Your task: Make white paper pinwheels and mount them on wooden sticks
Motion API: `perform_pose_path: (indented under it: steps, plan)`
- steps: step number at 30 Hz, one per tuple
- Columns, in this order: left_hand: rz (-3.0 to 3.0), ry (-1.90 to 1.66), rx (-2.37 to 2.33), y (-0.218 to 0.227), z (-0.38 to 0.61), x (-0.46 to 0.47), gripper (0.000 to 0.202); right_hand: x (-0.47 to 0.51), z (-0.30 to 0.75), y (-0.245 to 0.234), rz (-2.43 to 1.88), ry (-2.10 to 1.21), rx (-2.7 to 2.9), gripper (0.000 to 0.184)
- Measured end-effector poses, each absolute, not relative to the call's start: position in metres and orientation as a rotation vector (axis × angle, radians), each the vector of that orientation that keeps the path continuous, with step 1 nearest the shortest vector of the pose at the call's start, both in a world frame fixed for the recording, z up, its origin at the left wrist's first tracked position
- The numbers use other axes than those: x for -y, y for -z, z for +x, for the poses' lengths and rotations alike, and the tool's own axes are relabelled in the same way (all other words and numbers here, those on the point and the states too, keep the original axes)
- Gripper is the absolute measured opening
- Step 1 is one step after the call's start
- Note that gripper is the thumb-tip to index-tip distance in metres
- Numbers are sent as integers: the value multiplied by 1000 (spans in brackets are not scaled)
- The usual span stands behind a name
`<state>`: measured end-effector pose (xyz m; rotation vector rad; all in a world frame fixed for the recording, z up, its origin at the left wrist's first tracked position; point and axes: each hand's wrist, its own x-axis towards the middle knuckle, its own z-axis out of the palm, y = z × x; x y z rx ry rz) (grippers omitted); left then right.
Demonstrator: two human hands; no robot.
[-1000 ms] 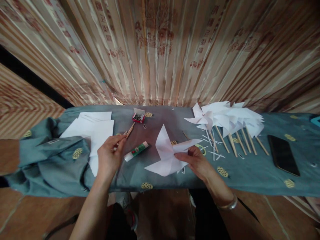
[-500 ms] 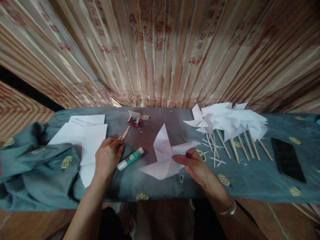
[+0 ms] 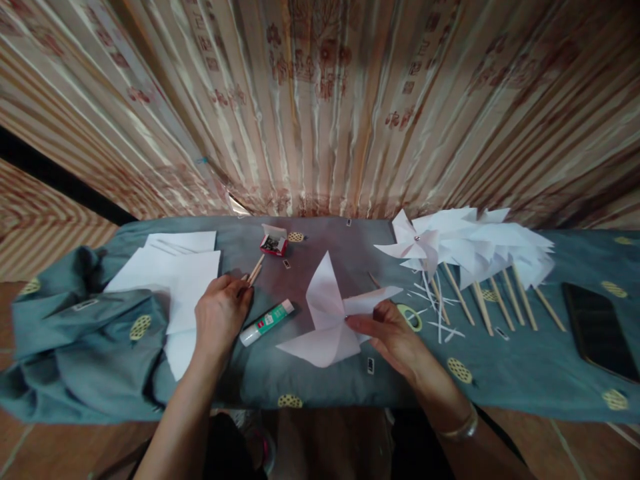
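Observation:
My right hand [image 3: 395, 337] pinches a white paper pinwheel [image 3: 325, 340] near its centre, where a small pin shows. No stick is visible on this pinwheel. To the left, my left hand [image 3: 223, 310] is closed around a few thin wooden sticks [image 3: 255, 272], whose ends poke out past the fingers. A glue stick [image 3: 267, 323] with a green label lies on the cloth between my hands. Just beyond the wooden sticks is a small red box [image 3: 274, 241], its lid up and small dark pieces inside.
White paper sheets [image 3: 193, 277] lie at the left beside bunched cloth [image 3: 85, 333]. On the right, several finished pinwheels [image 3: 475, 243] on sticks overlap, with paper strips [image 3: 441, 323] and yellow-green scissors handles [image 3: 411, 319] nearby. A black phone [image 3: 600, 330] lies farther right. A curtain [image 3: 320, 120] hangs behind.
The view has shifted slightly, so the things on the table sit a little farther right. Both hands keep their hold, the left on the sticks, the right on the pinwheel.

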<state>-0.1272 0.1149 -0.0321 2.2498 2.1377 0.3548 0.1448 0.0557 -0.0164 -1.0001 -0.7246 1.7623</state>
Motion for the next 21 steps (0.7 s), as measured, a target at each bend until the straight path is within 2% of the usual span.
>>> perform_pose_path:
  steps: [21]
  plan:
    - [2109, -245, -2202, 26, -127, -102, 28, -39, 142, 12, -992, -1741, 768, 23]
